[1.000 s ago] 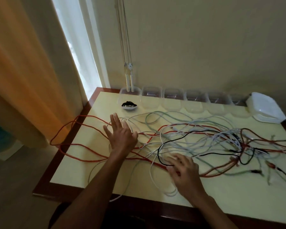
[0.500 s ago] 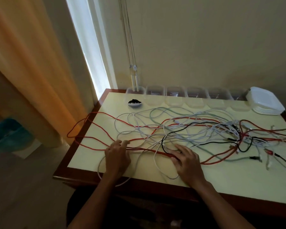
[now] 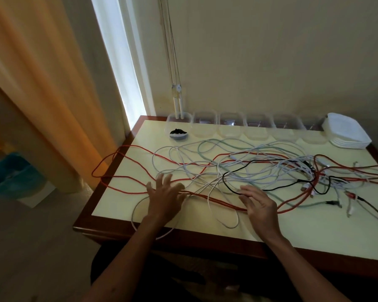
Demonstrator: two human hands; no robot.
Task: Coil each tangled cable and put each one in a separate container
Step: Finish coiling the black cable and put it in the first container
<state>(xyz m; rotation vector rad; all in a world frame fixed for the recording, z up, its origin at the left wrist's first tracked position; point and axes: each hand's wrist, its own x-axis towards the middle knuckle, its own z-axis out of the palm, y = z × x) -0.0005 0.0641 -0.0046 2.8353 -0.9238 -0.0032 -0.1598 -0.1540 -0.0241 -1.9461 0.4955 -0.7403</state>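
A tangle of cables (image 3: 260, 171) sprawls across the middle and right of the cream-topped counter (image 3: 314, 227): red, white, pale green and one black, crossing over one another. The red cable (image 3: 127, 178) runs furthest left, its long loops hanging past the counter's left edge. A white cable (image 3: 138, 205) makes a loop that droops over the near edge, and the black cable (image 3: 234, 173) curves through the centre of the heap. Several plug ends lie scattered at the right.

The left hand (image 3: 165, 198) lies flat on the counter over the red strands, fingers spread and straight, gripping nothing. The right hand (image 3: 260, 205) hovers or rests just beside the black loop with fingers extended and slightly apart, palm turned inward; whether it touches a cable I cannot tell.

Along the far edge stands a row of clear containers (image 3: 258, 127). The leftmost container (image 3: 179, 129) holds a small coiled black cable (image 3: 177, 131); the others look unfilled. A stack of white lids (image 3: 347, 134) sits at the right end of the row. An orange curtain (image 3: 31, 83) hangs to the left of the counter
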